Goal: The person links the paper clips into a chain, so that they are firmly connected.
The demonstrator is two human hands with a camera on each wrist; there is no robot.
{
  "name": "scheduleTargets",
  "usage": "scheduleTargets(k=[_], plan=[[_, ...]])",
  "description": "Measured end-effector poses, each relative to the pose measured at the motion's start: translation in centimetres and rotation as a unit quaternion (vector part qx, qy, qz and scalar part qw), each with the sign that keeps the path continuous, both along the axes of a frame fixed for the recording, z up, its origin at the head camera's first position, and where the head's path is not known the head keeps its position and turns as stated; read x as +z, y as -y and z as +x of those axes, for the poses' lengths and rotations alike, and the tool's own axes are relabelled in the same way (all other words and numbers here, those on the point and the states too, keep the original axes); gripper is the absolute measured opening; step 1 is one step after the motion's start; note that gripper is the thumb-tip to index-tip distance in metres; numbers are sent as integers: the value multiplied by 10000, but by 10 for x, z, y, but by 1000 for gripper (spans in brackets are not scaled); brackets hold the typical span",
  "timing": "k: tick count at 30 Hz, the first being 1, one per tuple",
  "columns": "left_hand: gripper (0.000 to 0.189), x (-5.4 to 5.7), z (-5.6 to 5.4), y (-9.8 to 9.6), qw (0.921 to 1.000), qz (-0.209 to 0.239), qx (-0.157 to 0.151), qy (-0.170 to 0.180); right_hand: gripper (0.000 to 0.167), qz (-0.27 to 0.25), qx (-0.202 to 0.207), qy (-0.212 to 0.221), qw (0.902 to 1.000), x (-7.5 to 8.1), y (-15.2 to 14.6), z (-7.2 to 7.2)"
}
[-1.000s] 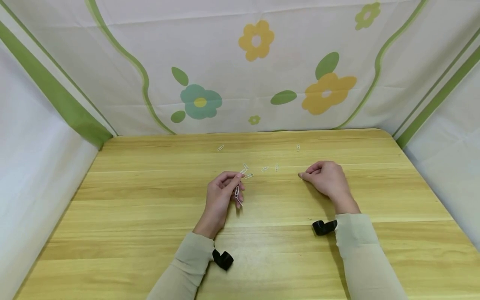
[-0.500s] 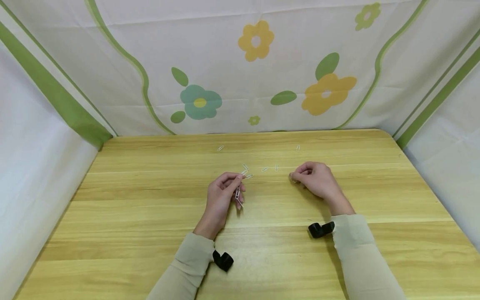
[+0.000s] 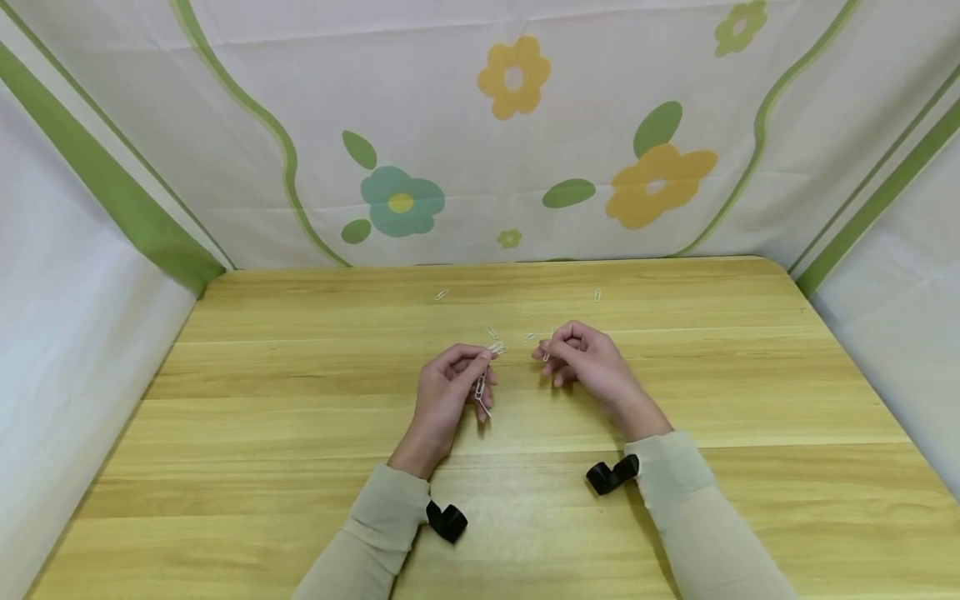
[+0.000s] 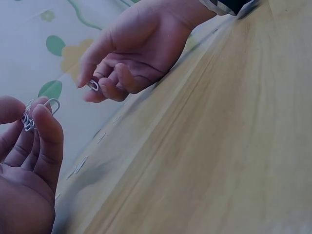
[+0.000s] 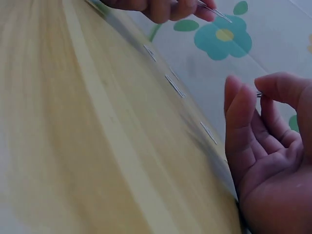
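Note:
In the head view, my left hand (image 3: 448,392) pinches white paper clips between thumb and forefinger. Part of this linked paper clip chain (image 3: 480,387) hangs below the fingers, and one clip's loop sticks out past the fingertips. The left wrist view shows the bunched clips (image 4: 29,122) at the fingertips. A short distance to the right, my right hand (image 3: 592,371) pinches a single paper clip (image 3: 547,356) above the table. Its thumb and forefinger hide most of that clip (image 5: 259,94) in the right wrist view. The two hands are apart, with fingertips facing each other.
Loose paper clips lie on the wooden table (image 3: 300,467): one clip (image 3: 491,332) just beyond my left hand, another (image 3: 531,337) near my right fingertips. Farther back are a left clip (image 3: 442,294) and a right clip (image 3: 597,294). A flowered curtain (image 3: 480,150) stands behind the table.
My right hand has come left across the table with a paper clip, rising close to my left hand. The left hand, holding its chain, has shifted only slightly right.

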State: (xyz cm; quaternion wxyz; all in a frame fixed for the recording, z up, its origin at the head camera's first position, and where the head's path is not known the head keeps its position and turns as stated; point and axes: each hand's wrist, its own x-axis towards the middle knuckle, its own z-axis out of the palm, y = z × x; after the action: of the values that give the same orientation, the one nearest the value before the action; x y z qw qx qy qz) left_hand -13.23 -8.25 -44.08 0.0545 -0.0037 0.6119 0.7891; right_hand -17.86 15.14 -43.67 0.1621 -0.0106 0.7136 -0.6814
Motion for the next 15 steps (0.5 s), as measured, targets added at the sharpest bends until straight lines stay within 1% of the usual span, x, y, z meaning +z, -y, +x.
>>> scheduleTargets(k=[6, 10, 15], plan=[[25, 0, 1, 0, 10000, -38, -66, 16, 15, -393, -109, -149, 9991, -6, 6, 2], [24, 0, 2, 1, 10000, -53, -49, 10, 15, -456, -136, -181, 9987, -8, 7, 1], [23, -1, 2, -1, 9999, -42, -89, 38, 11, -494, -122, -278, 9983, -8, 4, 2]])
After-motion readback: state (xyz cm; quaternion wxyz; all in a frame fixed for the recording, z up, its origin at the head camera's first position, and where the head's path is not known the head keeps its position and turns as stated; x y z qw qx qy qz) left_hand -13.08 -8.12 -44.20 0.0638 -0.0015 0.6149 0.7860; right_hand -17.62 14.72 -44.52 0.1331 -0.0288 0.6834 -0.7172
